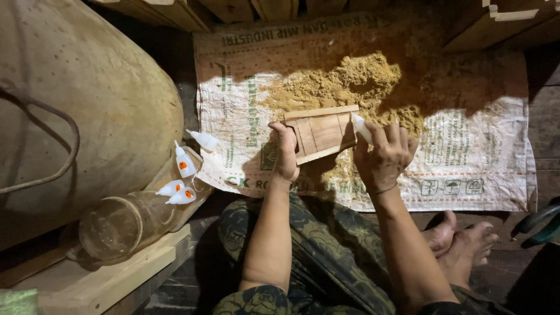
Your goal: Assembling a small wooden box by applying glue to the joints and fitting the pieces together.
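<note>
Over the woven sack (466, 175) on the floor: left hand (286, 154) grips small wooden box (322, 133), right hand (385, 154) clasps white glue bottle (361, 127); nozzle best kept on the joint, box held steady.

Dark plank floor (542, 111); harsh light

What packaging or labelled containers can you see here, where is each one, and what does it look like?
White woven plastic sack: spread flat on the floor under the sawdust, green and dark print, small pictograms bottom right.
Small white squeeze bottles: four lying left on a clear jar, two with orange spots.
Another white squeeze bottle: in the right hand, against the small wooden box.
</note>
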